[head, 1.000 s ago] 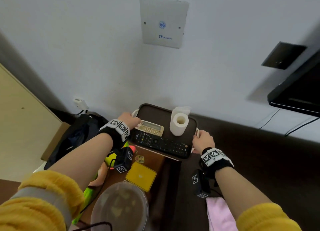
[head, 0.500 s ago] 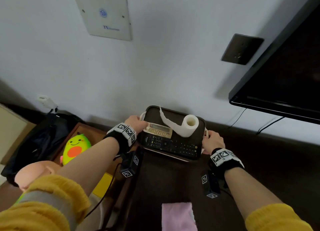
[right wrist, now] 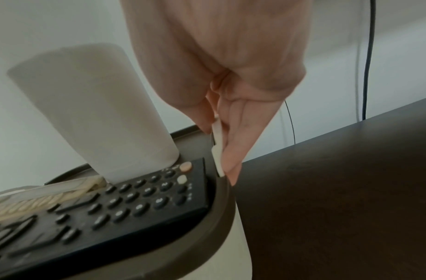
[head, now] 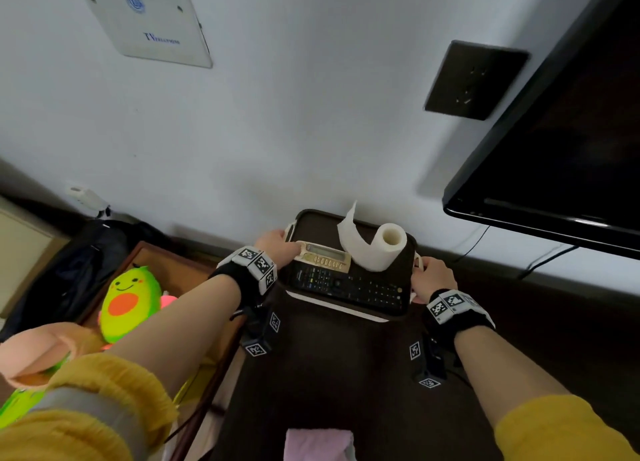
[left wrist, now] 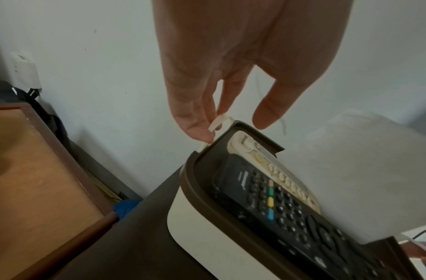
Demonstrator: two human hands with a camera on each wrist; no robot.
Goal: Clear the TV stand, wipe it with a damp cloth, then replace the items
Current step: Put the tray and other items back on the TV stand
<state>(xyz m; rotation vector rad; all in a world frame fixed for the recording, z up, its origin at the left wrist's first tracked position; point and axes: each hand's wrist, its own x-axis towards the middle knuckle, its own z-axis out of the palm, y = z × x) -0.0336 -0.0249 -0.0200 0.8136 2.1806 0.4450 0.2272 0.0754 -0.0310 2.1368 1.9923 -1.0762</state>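
A brown-rimmed white tray (head: 341,311) is at the left end of the dark TV stand (head: 329,374), close to the wall. Whether it rests on the stand I cannot tell. It carries a black remote (head: 349,284), a beige remote (head: 323,255) and a paper roll (head: 384,249) with a loose tail. My left hand (head: 277,244) hooks its fingers (left wrist: 195,121) round the white left handle (left wrist: 219,122). My right hand (head: 433,275) pinches the right handle (right wrist: 217,149). A pink cloth (head: 318,443) lies on the stand's near edge.
Left of the stand is a wooden side table (head: 173,270) with a green plush toy (head: 130,301). A black bag (head: 69,270) sits behind it. A wall-mounted TV (head: 571,170) hangs at right with cables (head: 540,260) below it.
Both hands have carried the tray to the right, from over the wooden side table to the dark TV stand. The paper roll's tail has come loose. The pink cloth has come into view.
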